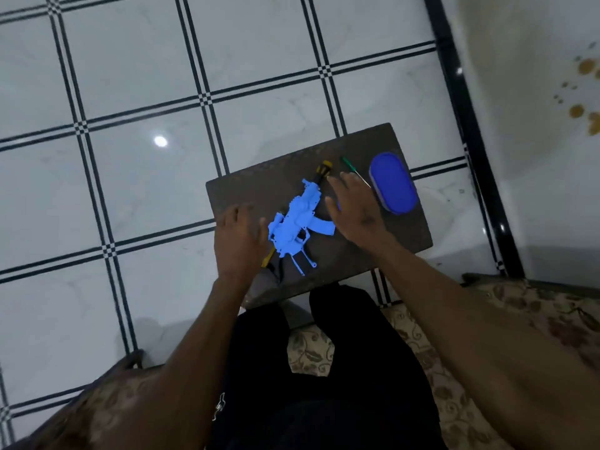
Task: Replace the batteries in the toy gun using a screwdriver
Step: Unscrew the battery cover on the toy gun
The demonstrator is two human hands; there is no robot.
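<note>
the toy gun (297,224) lies flat on the dark board (246,190) in front of your knees, between your two hands. its long axis runs on a diagonal, from the near-left end by your left hand (235,241) up to the far-right end with the yellow and black tip. the magazine sticks out to the right, toward your right hand (352,211).

both hands hover over the board with fingers spread and straight, holding nothing. your left hand sits just beside the near-left end of the gun, close enough that i cannot tell whether it touches. your right hand is just to the right of the gun's middle, fingers pointing far.

the green screwdriver (352,168) lies on the board just beyond your right fingertips, its shaft running near-right toward the blue oval box (393,183). a second yellow-handled tool (268,257) pokes out from under the gun by your left hand.

so the turn of it is this: the screwdriver is on the right and far from you, and your right hand is the nearer one by a good margin. i would judge the task barely begun. reach forward with the right for the green handle, and let the left come down on the gun to steady it along that diagonal.
</note>
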